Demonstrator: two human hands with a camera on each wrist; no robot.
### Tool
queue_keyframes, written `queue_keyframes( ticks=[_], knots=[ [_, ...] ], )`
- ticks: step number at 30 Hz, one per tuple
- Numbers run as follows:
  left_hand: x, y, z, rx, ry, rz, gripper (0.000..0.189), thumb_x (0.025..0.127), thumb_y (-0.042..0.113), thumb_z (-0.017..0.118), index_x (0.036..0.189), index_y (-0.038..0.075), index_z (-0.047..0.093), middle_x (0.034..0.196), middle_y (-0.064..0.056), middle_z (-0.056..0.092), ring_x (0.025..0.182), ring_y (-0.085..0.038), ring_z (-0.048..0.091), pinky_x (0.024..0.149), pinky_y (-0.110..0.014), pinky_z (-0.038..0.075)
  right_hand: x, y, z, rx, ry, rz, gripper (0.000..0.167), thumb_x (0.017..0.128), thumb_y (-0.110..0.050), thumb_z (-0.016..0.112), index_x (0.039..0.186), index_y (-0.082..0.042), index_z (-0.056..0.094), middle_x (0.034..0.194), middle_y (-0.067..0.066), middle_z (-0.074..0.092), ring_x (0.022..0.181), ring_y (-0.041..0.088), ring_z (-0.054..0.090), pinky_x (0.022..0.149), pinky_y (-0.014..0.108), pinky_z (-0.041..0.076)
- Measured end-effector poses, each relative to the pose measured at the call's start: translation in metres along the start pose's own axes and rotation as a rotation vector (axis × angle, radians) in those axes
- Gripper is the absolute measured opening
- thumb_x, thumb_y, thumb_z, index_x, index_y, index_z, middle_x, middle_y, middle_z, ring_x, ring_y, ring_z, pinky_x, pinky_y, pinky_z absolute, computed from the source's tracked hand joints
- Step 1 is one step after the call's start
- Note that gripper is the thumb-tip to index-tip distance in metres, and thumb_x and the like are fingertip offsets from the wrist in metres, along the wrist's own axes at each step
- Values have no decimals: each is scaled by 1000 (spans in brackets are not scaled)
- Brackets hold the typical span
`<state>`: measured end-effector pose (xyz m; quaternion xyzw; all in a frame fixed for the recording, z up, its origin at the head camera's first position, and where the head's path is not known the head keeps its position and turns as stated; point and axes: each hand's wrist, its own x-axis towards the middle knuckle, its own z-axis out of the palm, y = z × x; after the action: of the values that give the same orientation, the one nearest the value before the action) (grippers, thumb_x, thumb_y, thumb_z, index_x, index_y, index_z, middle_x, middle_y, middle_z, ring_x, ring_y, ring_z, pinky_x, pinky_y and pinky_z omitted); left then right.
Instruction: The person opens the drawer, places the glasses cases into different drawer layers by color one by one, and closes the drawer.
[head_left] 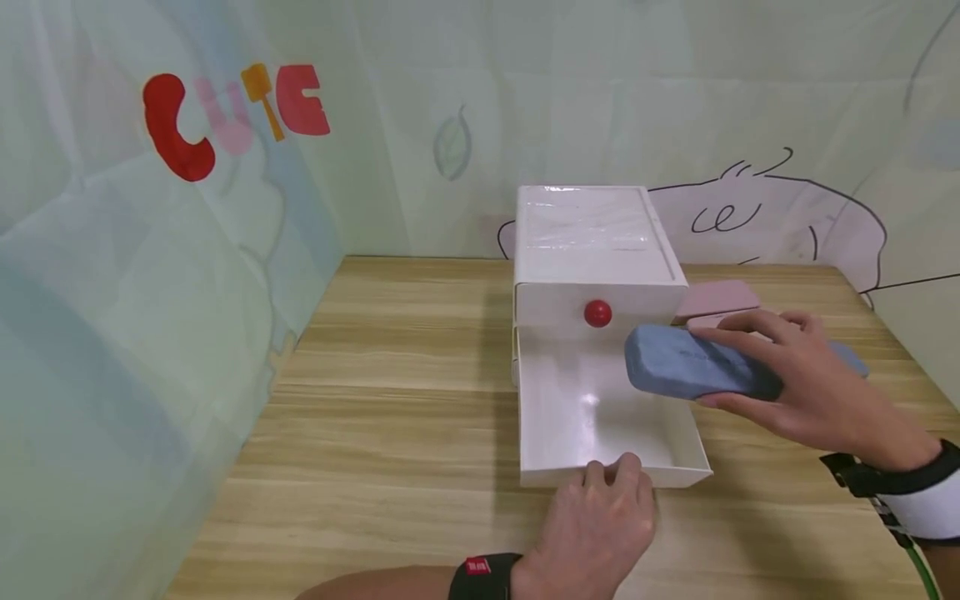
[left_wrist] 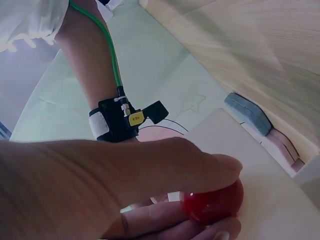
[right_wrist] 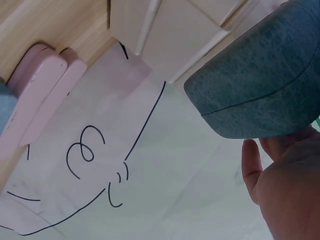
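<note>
A white drawer box (head_left: 585,237) stands on the table, its lower drawer (head_left: 585,417) pulled out with nothing seen inside. My left hand (head_left: 600,521) is at that drawer's front edge; the left wrist view shows its thumb and fingers pinching a round red knob (left_wrist: 212,202). Over the right side of the drawer, my right hand (head_left: 832,392) grips a blue glasses case (head_left: 697,362), thumb on one side and fingers on the other. The case is held above the drawer, apart from it. Its closed seam (right_wrist: 250,102) shows in the right wrist view.
Pink cases (head_left: 716,298) lie right of the box, partly hidden behind my right hand. Another blue case (left_wrist: 247,112) is beside them. An upper drawer with a red knob (head_left: 597,313) is closed. Printed cloth (head_left: 420,167) hangs behind and at the sides of the wooden table (head_left: 390,400).
</note>
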<state>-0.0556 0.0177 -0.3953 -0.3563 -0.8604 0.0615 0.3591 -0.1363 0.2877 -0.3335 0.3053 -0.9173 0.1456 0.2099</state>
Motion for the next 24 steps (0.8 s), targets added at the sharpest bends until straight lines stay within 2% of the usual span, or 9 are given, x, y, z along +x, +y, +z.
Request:
queue_keyframes(
  ticks=[6, 12, 14, 18, 24],
  knots=[
    [0, 1, -1, 12, 8, -18, 13, 87, 16, 59, 81, 19, 70, 78, 5, 50, 55, -7, 49, 43, -18, 37, 10, -8, 5, 25, -13, -33, 83, 61, -26, 95, 138, -21, 64, 126, 4, 63, 117, 22, 54, 95, 51, 27],
    [0, -1, -1, 0, -5, -17, 29, 93, 6, 46, 83, 17, 71, 80, 4, 52, 56, -7, 51, 45, -18, 40, 20, -16, 10, 44, -42, -33, 78, 65, -28, 94, 136, -21, 65, 128, 5, 63, 119, 25, 54, 94, 51, 27],
    [0, -1, -2, 2, -4, -18, 28, 93, 7, 47, 82, 18, 71, 79, 4, 51, 57, -6, 50, 46, -18, 40, 23, -18, 11, 48, -54, -34, 76, 66, -29, 94, 135, -21, 66, 129, 6, 63, 120, 25, 54, 95, 50, 27],
    [1, -1, -2, -6, -9, -7, 20, 90, 13, 53, 82, 18, 70, 78, 6, 48, 57, -6, 49, 45, -17, 37, 27, -21, 14, 46, -52, -53, 74, 65, -29, 94, 134, -19, 67, 125, 7, 64, 116, 24, 54, 94, 50, 27],
    [0, -1, -1, -9, -3, -13, 19, 90, 13, 54, 81, 19, 70, 78, 7, 48, 56, -5, 47, 45, -17, 36, 34, -25, 19, 28, -61, -65, 75, 65, -32, 94, 134, -19, 67, 118, 5, 64, 110, 20, 55, 92, 48, 27]
  ],
)
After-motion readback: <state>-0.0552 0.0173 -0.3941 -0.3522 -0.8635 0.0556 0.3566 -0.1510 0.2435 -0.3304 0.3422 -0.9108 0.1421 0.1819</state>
